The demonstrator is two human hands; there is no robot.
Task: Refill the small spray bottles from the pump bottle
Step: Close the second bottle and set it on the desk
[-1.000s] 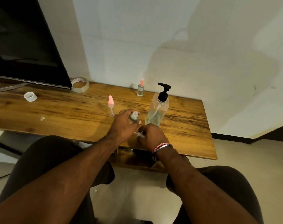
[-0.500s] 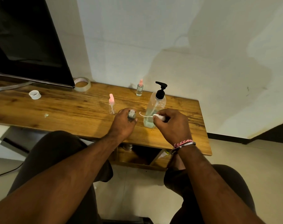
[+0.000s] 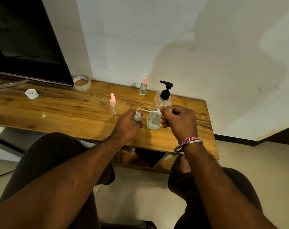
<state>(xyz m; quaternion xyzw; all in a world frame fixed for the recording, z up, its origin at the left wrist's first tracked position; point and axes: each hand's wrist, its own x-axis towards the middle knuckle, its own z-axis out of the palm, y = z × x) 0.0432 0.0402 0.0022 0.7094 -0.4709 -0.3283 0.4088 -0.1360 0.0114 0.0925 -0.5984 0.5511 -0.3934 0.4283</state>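
My left hand (image 3: 126, 125) grips a small clear spray bottle (image 3: 137, 117) upright on the wooden table (image 3: 57, 111); its neck is uncapped. My right hand (image 3: 179, 121) pinches the white spray cap, and the cap's thin dip tube (image 3: 147, 111) curves left with its tip just above the open neck. Right behind the tube stands the clear pump bottle (image 3: 158, 111) with a black pump head, partly filled with pale liquid. Two more small spray bottles with pink caps stand capped: one (image 3: 113, 104) left of my left hand, one (image 3: 143, 87) near the wall.
A dark monitor (image 3: 24, 43) on a silver stand fills the back left. A roll of clear tape (image 3: 82, 82) and a small white ring (image 3: 31, 93) lie near it. The table's right edge is close to my right wrist. A shelf sits under the table.
My right hand has lifted the spray cap off the small bottle and risen beside the pump bottle; the dip tube has come out of the neck and now hangs over it.
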